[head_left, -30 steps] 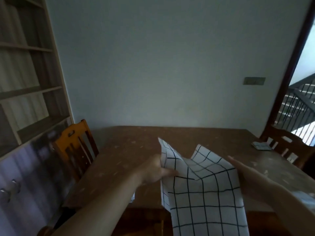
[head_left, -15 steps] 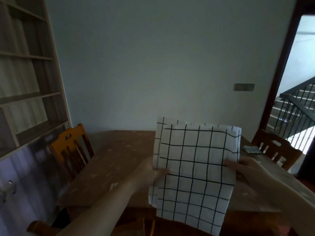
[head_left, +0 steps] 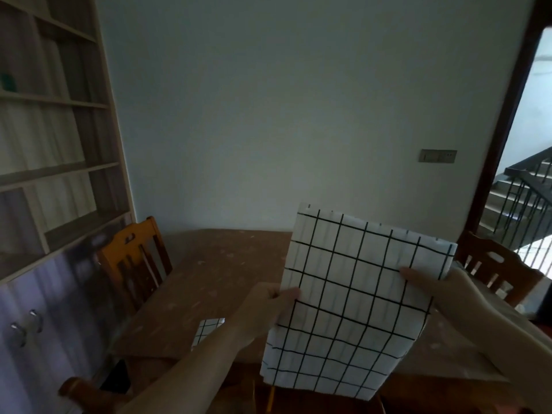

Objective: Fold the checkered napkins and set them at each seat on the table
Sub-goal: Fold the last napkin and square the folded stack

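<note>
Head view: I hold a checkered napkin (head_left: 352,306) up over the wooden table (head_left: 209,282).

At 9 o'clock stands the shelf unit (head_left: 53,162), with an orange chair (head_left: 134,261) beside it at the table's left edge. A second folded napkin (head_left: 206,328) lies on the table at 7 o'clock, just left of my forearm. My left hand (head_left: 265,309) pinches the held napkin's left edge; my right hand (head_left: 442,289) pinches its right edge at 4 o'clock, thumb on the front. Another chair (head_left: 501,273) sits at 3 o'clock.

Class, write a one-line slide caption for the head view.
Both hands, left hand and right hand, hold a checkered napkin above the wooden table.
</note>
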Demonstrator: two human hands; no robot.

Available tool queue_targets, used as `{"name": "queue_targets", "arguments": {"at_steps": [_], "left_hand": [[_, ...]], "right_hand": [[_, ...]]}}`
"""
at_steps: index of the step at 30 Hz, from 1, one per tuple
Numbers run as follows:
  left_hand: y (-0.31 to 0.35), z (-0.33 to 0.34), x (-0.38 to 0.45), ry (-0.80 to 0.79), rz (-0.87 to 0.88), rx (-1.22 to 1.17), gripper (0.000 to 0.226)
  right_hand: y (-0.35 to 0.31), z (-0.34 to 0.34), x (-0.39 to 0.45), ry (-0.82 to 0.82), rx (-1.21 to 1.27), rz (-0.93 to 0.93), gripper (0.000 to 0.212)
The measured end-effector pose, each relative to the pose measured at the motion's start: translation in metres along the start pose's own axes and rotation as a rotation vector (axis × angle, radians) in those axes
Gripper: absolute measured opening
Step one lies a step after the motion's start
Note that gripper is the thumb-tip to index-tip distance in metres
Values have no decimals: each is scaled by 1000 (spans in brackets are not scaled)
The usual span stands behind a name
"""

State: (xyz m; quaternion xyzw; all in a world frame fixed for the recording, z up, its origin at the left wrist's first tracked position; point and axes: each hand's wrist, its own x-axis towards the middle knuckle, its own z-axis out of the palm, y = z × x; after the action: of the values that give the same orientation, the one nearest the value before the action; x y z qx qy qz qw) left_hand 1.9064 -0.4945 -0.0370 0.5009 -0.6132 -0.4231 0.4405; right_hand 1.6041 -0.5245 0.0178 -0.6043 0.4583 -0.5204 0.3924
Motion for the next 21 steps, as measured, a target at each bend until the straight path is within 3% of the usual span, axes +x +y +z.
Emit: {"name": "queue_targets", "arguments": {"at_steps": [2,4,7,9,16,21], "left_hand": [[2,2,-4,-14,3,1,36],[4,3,-7,-29,13,0,39],[8,7,-11,-24,35,45,43],[10,9,-12,4,50,68,47],[7,15,-13,107,87,91,51],[6,11,-16,28,92,53,55]], "right_hand": [[0,-1,-1,16,-14,0,84],[3,-2,-1,27,-13,-14,77],[2,-1,-1,53,18,-21,30],[1,0,-3,79,24,-18,13],[0,0,-5,101,11,-5,33],[-3,0,-5,98,0,29,34]]}}
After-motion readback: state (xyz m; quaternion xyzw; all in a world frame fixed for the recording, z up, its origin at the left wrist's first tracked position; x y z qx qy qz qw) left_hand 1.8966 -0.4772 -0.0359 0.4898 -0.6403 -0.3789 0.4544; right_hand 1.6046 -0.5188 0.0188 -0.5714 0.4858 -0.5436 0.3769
